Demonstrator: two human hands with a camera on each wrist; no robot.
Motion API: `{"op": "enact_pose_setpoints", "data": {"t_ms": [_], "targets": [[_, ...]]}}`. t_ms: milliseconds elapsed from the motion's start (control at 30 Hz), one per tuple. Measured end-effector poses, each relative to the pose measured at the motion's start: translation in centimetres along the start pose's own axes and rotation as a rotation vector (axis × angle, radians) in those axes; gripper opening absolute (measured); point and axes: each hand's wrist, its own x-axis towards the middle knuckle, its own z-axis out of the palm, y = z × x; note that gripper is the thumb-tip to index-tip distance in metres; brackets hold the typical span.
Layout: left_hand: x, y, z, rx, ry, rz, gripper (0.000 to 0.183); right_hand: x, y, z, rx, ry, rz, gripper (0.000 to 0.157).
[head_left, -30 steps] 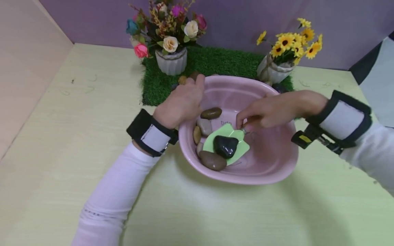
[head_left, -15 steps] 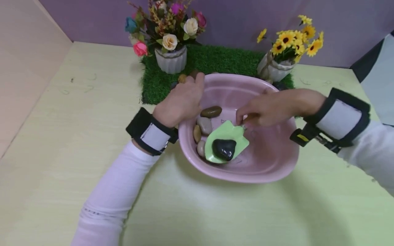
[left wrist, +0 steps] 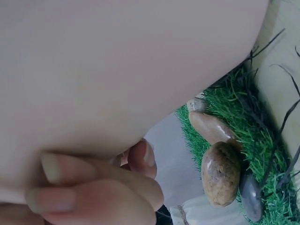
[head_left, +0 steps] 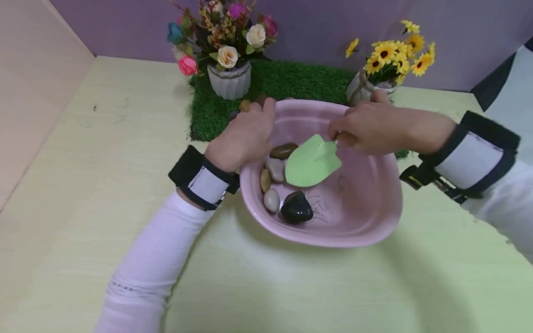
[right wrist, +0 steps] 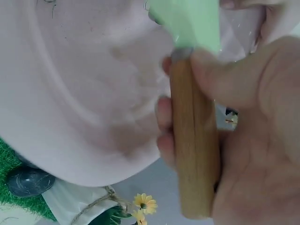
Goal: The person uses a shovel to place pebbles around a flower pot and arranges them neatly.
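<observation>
My right hand (head_left: 370,127) grips a small garden trowel by its wooden handle (right wrist: 193,140). Inside the pink basin (head_left: 354,233), the trowel's light green blade (head_left: 312,162) shows no stone on it and covers part of the floor behind it. On the basin floor lies a glossy black stone (head_left: 297,207). Along the left wall sit a pale stone (head_left: 271,200), a tan stone (head_left: 265,180), a grey stone (head_left: 275,169) and a brown stone (head_left: 284,151). My left hand (head_left: 243,134) holds the basin's left rim with curled fingers (left wrist: 103,201).
Behind the basin, artificial grass (head_left: 300,76) bears a pot of mixed flowers (head_left: 230,81). A pot of yellow flowers (head_left: 366,88) stands behind the right hand. More stones, such as a speckled one (left wrist: 220,173), lie on the grass beside the basin's far left.
The trowel has risen back toward the far side, and the black stone now lies off its blade on the floor. A brown stone seen near the front earlier no longer shows.
</observation>
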Motion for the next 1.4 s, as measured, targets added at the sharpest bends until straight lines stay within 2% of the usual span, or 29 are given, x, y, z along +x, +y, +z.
{"op": "enact_pose_setpoints", "data": {"t_ms": [67,167,333,500,667,900,1100,1400], "targets": [[0.0,0.0,0.0,-0.006,-0.002,-0.003,0.057,0.2,-0.3,0.0,-0.02,0.018,0.022,0.027],[0.0,0.0,0.1,-0.012,-0.005,-0.005,0.059,0.5,-0.7,0.3,-0.016,0.0,0.01,0.029],[0.1,0.1,0.1,-0.003,-0.003,0.005,0.058,0.7,-1.5,1.1,0.055,-0.102,-0.078,0.021],[0.1,0.1,0.1,-0.003,0.009,0.007,0.055,0.9,-2.2,1.1,0.082,-0.193,-0.134,0.023],[0.2,0.2,0.1,-0.003,0.0,-0.001,0.055,0.7,-1.7,1.0,0.161,-0.225,-0.137,0.023],[0.2,0.3,0.1,-0.006,0.001,-0.013,0.054,0.5,-1.2,0.8,0.304,-0.312,-0.236,0.022],[0.1,0.1,0.0,0.004,0.006,-0.019,0.055,0.7,-1.5,0.6,0.318,-0.381,-0.253,0.022],[0.2,0.1,0.1,0.011,-0.003,-0.021,0.058,0.6,-1.2,0.6,0.451,-0.45,-0.239,0.024]]}}
